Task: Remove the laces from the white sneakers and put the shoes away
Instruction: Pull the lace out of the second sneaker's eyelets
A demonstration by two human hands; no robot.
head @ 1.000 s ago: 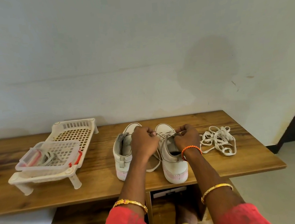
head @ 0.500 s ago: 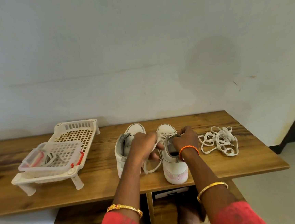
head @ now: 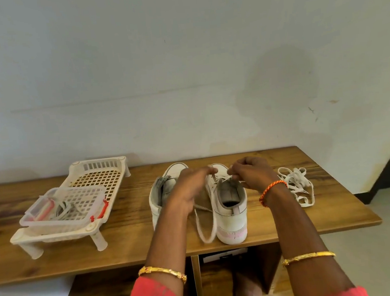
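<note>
Both the left hand (head: 193, 185) and the right hand (head: 250, 174) pinch the lace (head: 205, 220) over the right sneaker (head: 229, 206) in the middle of the table (head: 127, 243), so I would pull it gently through each hole, keeping its loop away from the left sneaker (head: 160, 193), the loose lace pile (head: 296, 186) at right and the rack (head: 76, 205) at left.

You have two white sneakers side by side, heels toward you, toes to the wall. The right sneaker (head: 229, 206), pink stripe at its heel, is partly laced, its lace (head: 204, 227) looping loose beside it. The left sneaker (head: 161, 193) is unlaced. A removed lace (head: 297, 186) lies bunched further right.
</note>
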